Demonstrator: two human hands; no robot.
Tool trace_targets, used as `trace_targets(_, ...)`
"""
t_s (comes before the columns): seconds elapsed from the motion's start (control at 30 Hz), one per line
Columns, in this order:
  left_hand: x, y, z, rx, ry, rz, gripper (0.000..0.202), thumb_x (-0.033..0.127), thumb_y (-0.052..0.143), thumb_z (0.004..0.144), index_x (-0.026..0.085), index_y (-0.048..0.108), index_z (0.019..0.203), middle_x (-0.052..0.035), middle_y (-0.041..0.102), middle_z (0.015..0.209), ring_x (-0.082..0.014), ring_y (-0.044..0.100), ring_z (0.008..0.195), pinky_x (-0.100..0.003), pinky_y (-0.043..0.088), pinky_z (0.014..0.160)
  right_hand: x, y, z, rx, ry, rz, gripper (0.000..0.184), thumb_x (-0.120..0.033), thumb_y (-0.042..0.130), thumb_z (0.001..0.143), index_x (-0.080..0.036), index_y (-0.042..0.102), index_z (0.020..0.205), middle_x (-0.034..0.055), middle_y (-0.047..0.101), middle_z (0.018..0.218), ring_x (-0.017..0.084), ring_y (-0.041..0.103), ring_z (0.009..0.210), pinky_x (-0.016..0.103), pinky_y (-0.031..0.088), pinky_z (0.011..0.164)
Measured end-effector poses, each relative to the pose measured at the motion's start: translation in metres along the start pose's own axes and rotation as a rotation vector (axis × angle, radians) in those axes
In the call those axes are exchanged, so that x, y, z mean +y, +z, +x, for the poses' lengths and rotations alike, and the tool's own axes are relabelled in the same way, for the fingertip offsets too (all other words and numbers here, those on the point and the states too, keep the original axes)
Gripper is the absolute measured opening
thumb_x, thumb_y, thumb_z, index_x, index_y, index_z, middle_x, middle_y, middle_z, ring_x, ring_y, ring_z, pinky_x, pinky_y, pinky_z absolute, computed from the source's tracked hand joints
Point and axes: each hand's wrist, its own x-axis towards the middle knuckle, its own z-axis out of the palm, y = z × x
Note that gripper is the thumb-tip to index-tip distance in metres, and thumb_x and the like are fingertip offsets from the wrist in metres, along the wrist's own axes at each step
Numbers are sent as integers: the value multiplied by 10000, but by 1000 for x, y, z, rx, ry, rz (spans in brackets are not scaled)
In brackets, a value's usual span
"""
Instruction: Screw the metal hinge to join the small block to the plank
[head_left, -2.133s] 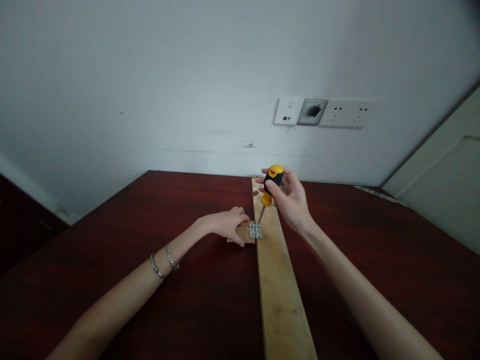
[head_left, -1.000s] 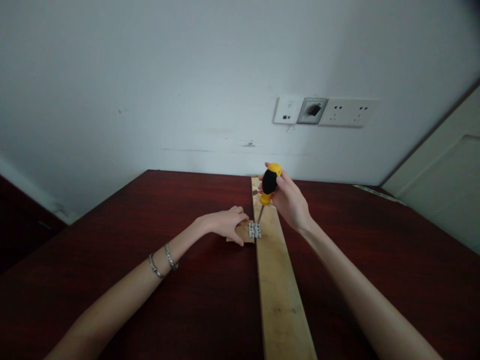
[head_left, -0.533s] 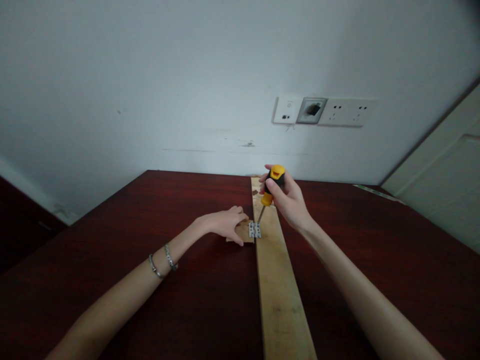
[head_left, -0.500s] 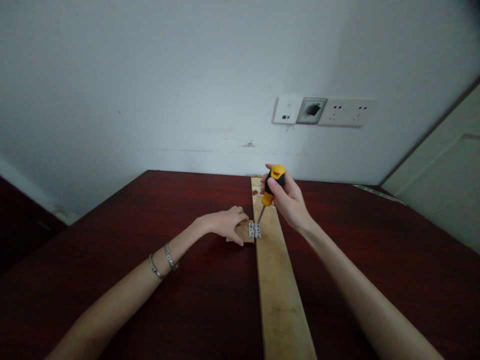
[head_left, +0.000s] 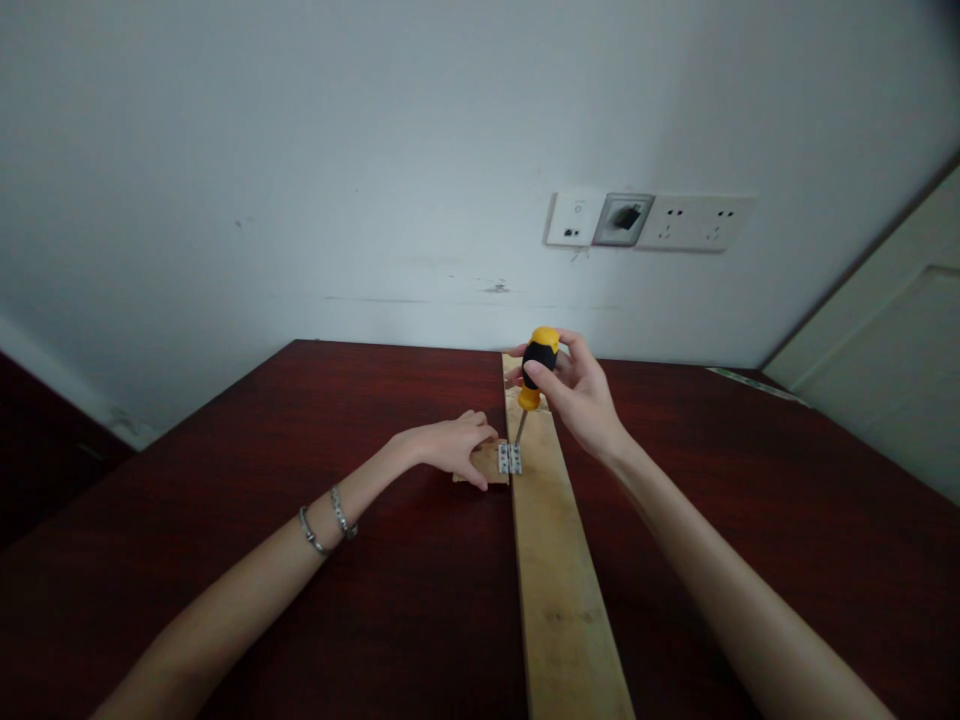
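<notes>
A long pale wooden plank runs down the dark red table. A small metal hinge bridges the plank and a small wooden block at its left edge. My left hand lies over the block, fingers curled around it and pressing it against the plank. My right hand is closed around the black and yellow handle of a screwdriver, which stands nearly upright with its tip down on the hinge.
A white wall rises behind the table, with a row of sockets above the plank's far end. A pale door stands at the right. The table's left edge drops off to a dark floor.
My right hand's fingers have shifted around the screwdriver handle, which has turned in place. The left hand, block and plank have stayed put.
</notes>
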Motion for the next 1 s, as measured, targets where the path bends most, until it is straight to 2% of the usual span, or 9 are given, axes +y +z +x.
trace_targets(0.2, -2, 2, 1, -4, -11, -11, 704, 517, 705, 643, 191, 455, 1215, -63, 436, 1113, -217, 454, 1014, -266, 402, 815, 7, -3, 0, 15, 38, -10, 357, -402, 553, 824, -273, 479, 1149, 8, 565, 945, 121, 561, 761, 298, 494, 708)
trace_targets(0.33, -3, 3, 1, 2, -8, -17, 720, 522, 706, 641, 190, 452, 1227, -65, 430, 1131, -216, 455, 1012, -270, 402, 820, 8, -6, 0, -38, 64, 79, 315, -402, 491, 849, -250, 520, 1123, 28, 590, 988, 147, 592, 805, 343, 496, 779)
trace_targets(0.53, 0, 1, 0, -11, -22, -12, 684, 496, 714, 639, 196, 466, 1202, -60, 440, 1112, -221, 457, 1004, -274, 398, 810, 4, -7, 1, 20, 12, 11, 241, -347, 599, 805, -247, 527, 1013, 29, 613, 1017, 163, 625, 882, 374, 495, 866)
trace_targets(0.67, 1, 0, 0, -10, -20, 2, 664, 504, 706, 646, 199, 471, 1187, -55, 442, 1096, -223, 453, 1006, -271, 394, 808, 3, -4, 2, 53, -9, -6, 299, -342, 642, 769, -264, 456, 989, 14, 624, 995, 146, 637, 812, 363, 524, 790)
trace_targets(0.83, -1, 1, 1, 1, -1, -1, 667, 504, 708, 645, 189, 474, 1185, -56, 445, 1091, -211, 454, 994, -258, 395, 809, 5, -2, 1, 54, -1, -49, 336, -357, 598, 797, -278, 482, 1102, 2, 581, 943, 124, 581, 758, 311, 509, 719)
trace_targets(1.0, -3, 2, 1, 7, -11, -15, 697, 519, 706, 637, 190, 466, 1203, -63, 438, 1120, -213, 456, 1003, -261, 398, 815, 12, -5, 0, 21, 40, 88, 383, -407, 476, 859, -300, 479, 1227, 16, 588, 964, 138, 588, 786, 339, 500, 774)
